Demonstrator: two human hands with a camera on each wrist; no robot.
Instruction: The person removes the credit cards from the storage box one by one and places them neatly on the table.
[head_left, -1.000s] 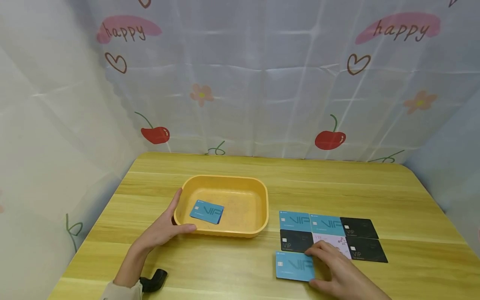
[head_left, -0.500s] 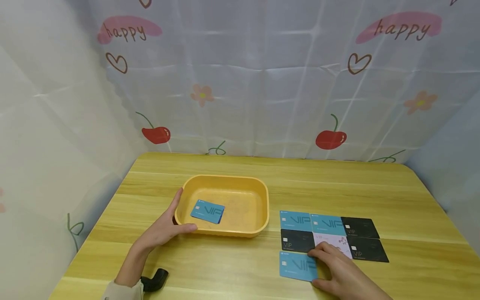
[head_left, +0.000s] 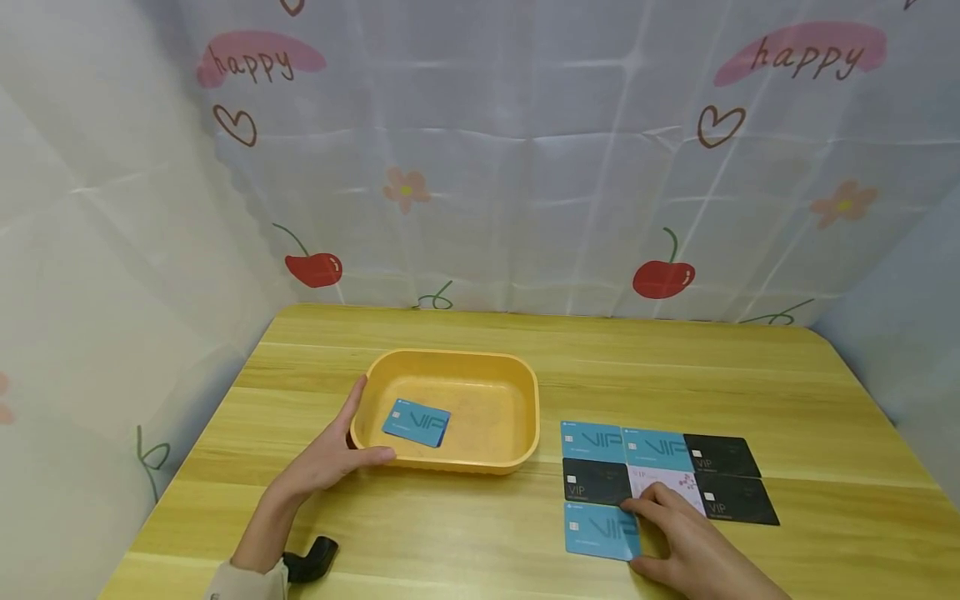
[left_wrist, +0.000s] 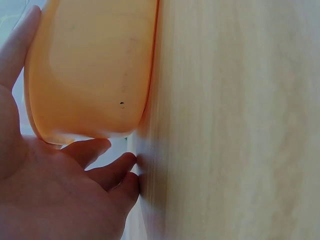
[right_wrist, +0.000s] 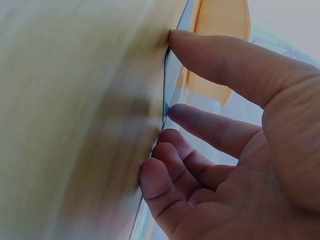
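Observation:
My left hand (head_left: 322,461) grips the left end of a yellow plastic basin (head_left: 487,417), thumb along its near rim. Inside the basin lies a blue VIP card (head_left: 415,423) with another dark blue edge peeking from beneath. In the left wrist view, curled fingers of this hand (left_wrist: 55,185) reach under the basin's end. My right hand (head_left: 693,542) pinches a blue VIP card (head_left: 596,532) by its right side, the card flat on the table. The right wrist view shows thumb and index finger of this hand (right_wrist: 225,155) at the card's edge, other fingers curled onto the tabletop.
Above the pinched card, two rows of cards lie edge to edge: blue cards (head_left: 592,440), black cards (head_left: 596,481) and a pink flowered card (head_left: 648,483), partly covered by the right hand. The wooden table (head_left: 450,533) meets a printed curtain (head_left: 510,167) behind.
The pinched blue card has slid a little to the right with my right hand, its left edge now lined up with the black card above. The left hand and basin have stayed put.

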